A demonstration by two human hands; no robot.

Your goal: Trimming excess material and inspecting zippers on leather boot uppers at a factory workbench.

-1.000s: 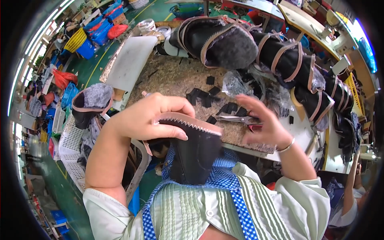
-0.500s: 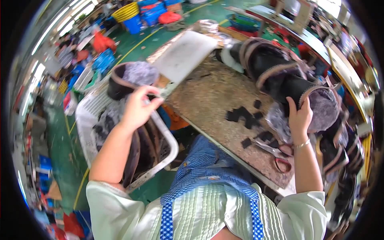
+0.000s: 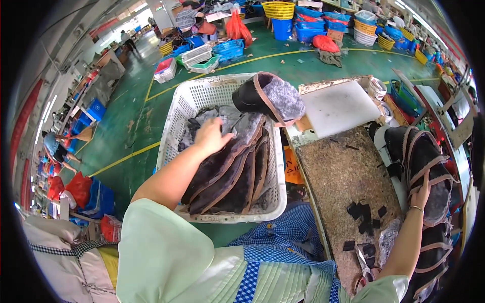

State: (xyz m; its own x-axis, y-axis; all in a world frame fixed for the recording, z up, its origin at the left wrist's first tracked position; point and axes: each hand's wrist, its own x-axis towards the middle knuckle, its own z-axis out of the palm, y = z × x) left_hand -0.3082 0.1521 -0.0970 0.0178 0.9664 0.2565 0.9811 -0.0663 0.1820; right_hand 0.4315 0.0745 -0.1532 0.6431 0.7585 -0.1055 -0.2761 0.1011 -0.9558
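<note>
My left grip (image 3: 212,137) is in the middle of the frame, a bit left and up. Its fingers and thumb are apart, and it holds nothing. It is over a white basket (image 3: 233,218) full of holes. Right by it, and just under it, are black boot tops (image 3: 241,174) with fuzzy grey insides. They lean side by side in the basket, down and to the right of my fingers. I cannot tell if my fingertips touch the grey fuzz.

One more black boot top (image 3: 252,97) sits at the top right corner of the basket, up and to the right of my left grip. Its fuzzy open end faces right.

My right grip (image 3: 420,197) is at the right side of the frame. It is on a row of black boot tops with tan edges (image 3: 417,151), and it touches the one near the low end. I cannot tell if it is clamped on it.

Between my two grips is the brown counter (image 3: 336,169). A white board (image 3: 341,108) is at its top end. Small black scraps (image 3: 361,212) and scissors (image 3: 364,262) lie at the lower right of the frame, near crinkly clear plastic (image 3: 389,238).
</note>
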